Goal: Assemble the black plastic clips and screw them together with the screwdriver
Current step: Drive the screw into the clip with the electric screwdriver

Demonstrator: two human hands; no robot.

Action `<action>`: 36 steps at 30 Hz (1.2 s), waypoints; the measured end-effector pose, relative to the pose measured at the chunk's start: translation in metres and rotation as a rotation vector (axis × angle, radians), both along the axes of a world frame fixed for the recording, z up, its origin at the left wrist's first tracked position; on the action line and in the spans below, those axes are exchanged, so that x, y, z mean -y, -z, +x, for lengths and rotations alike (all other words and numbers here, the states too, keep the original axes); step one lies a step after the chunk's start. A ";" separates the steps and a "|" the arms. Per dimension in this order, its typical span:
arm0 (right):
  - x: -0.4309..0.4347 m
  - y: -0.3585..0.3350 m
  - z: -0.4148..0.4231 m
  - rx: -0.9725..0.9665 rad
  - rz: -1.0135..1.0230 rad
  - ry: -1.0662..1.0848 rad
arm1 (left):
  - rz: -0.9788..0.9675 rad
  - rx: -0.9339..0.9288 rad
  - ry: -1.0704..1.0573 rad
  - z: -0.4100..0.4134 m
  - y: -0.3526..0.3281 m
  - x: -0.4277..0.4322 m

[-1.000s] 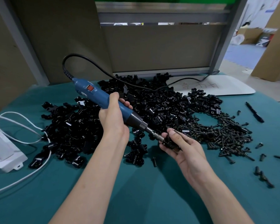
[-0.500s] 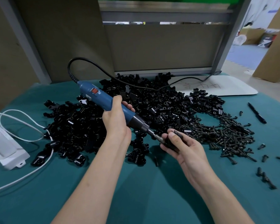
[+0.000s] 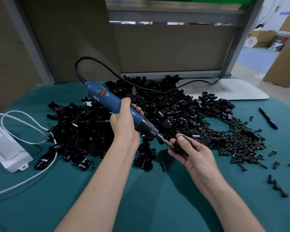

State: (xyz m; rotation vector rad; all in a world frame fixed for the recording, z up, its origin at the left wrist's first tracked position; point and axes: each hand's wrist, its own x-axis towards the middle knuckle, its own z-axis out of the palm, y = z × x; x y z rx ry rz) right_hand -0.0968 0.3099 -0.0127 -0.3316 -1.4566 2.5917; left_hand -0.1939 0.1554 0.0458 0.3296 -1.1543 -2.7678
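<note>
The left hand point(image 3: 124, 126) wraps its fingers around the blue screwdriver point(image 3: 107, 99), whose small white label is unreadable. Its bit tip meets the glossy black clip point(image 3: 178, 147), pinched between thumb and fingers of the right hand point(image 3: 196, 156), just in front of the clip pile point(image 3: 166, 111). Handwriting on the white board point(image 3: 233, 93) is illegible.
</note>
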 end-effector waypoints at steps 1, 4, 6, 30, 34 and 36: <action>0.000 0.000 0.000 -0.001 0.005 0.000 | -0.005 -0.001 0.002 0.000 0.000 0.000; -0.001 0.000 0.000 0.007 0.007 0.004 | -0.015 0.001 0.013 0.001 0.001 -0.001; -0.001 0.000 0.000 0.009 0.004 0.002 | -0.023 0.006 0.018 0.002 0.001 -0.001; 0.001 -0.001 0.002 -0.025 0.092 -0.015 | 0.005 0.051 -0.012 0.003 0.004 -0.004; 0.001 0.000 0.002 -0.038 0.128 -0.021 | 0.016 0.079 -0.031 0.004 0.004 -0.004; 0.002 0.000 0.001 -0.045 0.141 -0.013 | 0.010 0.097 -0.057 0.003 0.004 -0.004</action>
